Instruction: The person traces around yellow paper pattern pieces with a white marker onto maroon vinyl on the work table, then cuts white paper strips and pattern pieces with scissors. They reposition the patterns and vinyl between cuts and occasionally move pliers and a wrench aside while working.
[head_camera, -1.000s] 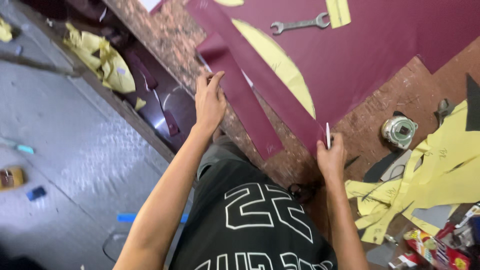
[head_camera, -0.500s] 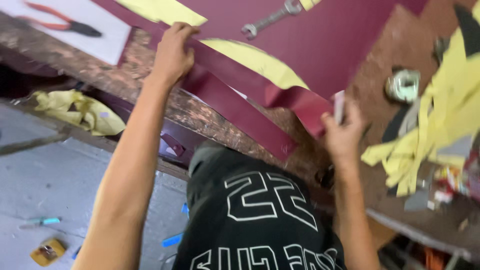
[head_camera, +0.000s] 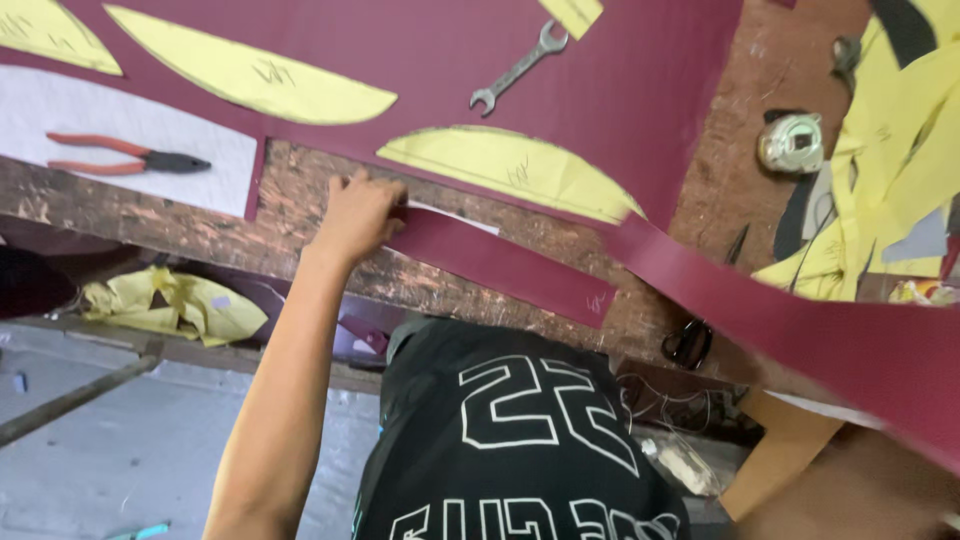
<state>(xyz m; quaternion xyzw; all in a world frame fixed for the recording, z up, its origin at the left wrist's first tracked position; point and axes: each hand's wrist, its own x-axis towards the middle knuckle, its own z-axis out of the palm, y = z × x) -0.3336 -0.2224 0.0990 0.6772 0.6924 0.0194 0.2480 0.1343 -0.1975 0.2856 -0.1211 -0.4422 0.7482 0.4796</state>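
Maroon strip (head_camera: 500, 262) runs from frame centre toward lower right, its near end pinched by the left hand (head_camera: 358, 212) against the worn table (head_camera: 300, 190), seemingly to keep it taut. The right hand is out of view, perhaps behind the blurred strip at lower right. Above lie the maroon sheet (head_camera: 620, 80), yellow patterns (head_camera: 250, 78), a wrench (head_camera: 518, 68) and pliers (head_camera: 125, 153).

Lying on the bench: one maroon sheet (head_camera: 640, 90), one maroon strip (head_camera: 500, 262), four yellow curved patterns (head_camera: 250, 80), one wrench (head_camera: 518, 68), one pair of orange-handled pliers (head_camera: 125, 155), one tape roll (head_camera: 792, 142); one hand (head_camera: 358, 212) showing.
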